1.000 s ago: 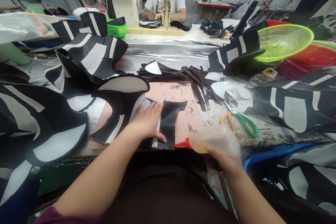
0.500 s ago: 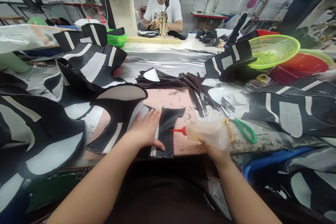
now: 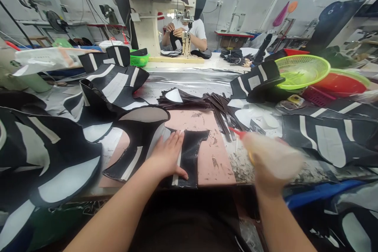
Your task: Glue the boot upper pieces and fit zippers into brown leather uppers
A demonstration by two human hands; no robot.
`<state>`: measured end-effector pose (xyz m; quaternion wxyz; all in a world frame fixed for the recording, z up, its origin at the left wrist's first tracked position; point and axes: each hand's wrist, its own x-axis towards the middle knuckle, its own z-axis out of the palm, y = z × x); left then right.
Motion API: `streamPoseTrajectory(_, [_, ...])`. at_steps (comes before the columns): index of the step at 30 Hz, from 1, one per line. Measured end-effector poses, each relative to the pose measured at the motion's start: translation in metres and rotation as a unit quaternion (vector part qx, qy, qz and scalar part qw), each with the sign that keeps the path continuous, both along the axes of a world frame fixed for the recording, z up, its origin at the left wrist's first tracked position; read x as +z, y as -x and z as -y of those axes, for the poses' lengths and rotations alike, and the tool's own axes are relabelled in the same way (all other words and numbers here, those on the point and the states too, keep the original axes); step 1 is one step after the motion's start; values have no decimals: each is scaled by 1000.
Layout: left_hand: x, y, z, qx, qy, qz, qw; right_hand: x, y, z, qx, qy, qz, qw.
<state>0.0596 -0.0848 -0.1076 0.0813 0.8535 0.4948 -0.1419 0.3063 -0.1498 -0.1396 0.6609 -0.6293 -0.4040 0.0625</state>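
Observation:
My left hand [image 3: 167, 155] lies flat with its fingers stretched out on a black leather piece [image 3: 190, 153] that rests on a pink board [image 3: 215, 157]. My right hand [image 3: 265, 173], blurred by motion, is wrapped round a translucent squeeze bottle [image 3: 270, 153] with a red nozzle. The bottle is off to the right of the pink board, its nozzle pointing up and left, away from the leather.
Stacks of black-and-white shoe uppers [image 3: 112, 82] crowd the left and right. Dark strips [image 3: 218, 104] lie heaped behind the board. Green and red baskets [image 3: 304, 71] stand at the back right. A person works at a sewing machine [image 3: 165, 12] across the table.
My right hand has swung the bottle right and away from the black piece, where its nozzle was before. My left hand has stayed pressed on the leather. The view has tilted up.

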Motion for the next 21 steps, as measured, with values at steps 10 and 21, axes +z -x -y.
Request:
streamPoseTrajectory(10, [11, 10, 53, -95, -151, 134, 975, -2, -109, -18, -23, 439, -61, 896])
streamPoseTrajectory(21, [20, 16, 87, -257, -97, 208, 939, 108, 138, -55, 417, 47, 95, 903])
